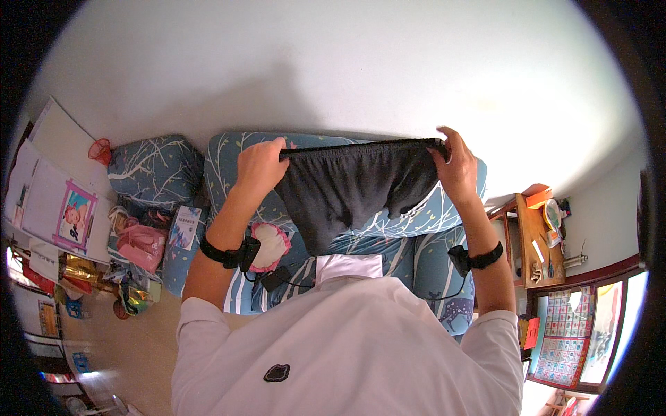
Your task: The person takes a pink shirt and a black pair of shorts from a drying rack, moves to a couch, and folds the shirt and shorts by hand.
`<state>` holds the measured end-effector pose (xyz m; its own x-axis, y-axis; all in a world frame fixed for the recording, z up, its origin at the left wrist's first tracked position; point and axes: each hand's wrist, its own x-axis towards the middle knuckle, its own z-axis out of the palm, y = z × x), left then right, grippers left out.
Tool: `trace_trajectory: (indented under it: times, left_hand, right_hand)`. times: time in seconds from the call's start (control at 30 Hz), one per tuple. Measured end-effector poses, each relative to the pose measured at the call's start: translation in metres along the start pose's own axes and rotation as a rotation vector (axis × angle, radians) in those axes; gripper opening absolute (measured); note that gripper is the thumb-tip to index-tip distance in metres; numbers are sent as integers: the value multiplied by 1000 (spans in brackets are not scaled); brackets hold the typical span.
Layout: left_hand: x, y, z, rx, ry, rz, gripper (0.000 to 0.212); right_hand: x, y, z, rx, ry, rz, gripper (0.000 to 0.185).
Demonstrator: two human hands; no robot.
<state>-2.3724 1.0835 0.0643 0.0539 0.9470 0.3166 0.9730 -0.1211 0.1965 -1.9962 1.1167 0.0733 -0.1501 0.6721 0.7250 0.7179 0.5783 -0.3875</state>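
Black elastic-waisted shorts or trousers point(354, 187) hang stretched between my two hands, waistband at the top. My left hand point(261, 164) pinches the left end of the waistband in a closed grip. At the other end, my right hand point(455, 165) holds the band between thumb and fingers. The cloth drapes in folds in front of the sofa's backrest point(234, 151), which has a blue cover with white branches. A white folded cloth point(349, 265) shows just beyond my shirt, on the sofa seat. How far the lower legs of the garment reach is unclear.
A heart-shaped cushion with pink frill point(269, 247) lies on the sofa. Left are a pink bag point(143, 244), a booklet or box point(184, 228) and a red mesh basket point(100, 151). A wooden table point(538, 242) with small items stands right. Cables run from my wrist straps.
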Motion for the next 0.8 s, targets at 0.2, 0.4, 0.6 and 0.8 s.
trace_trajectory:
  times: [0.2, 0.4, 0.6, 0.8]
  left_hand:
    - [-4, -8, 24, -102, 92, 133, 33]
    - [-24, 13, 60, -117, -234, 103, 53]
    - [-25, 30, 98, -243, -354, 224, 57]
    - [-27, 87, 103, -1025, -482, 281, 79]
  right_hand:
    - [7, -5, -1, 36, -11, -49, 28]
    - [10, -30, 10, 317, -134, 165, 22]
    - [9, -40, 17, 512, -246, 138, 22]
    - [4, -48, 13, 526, -350, 149, 24]
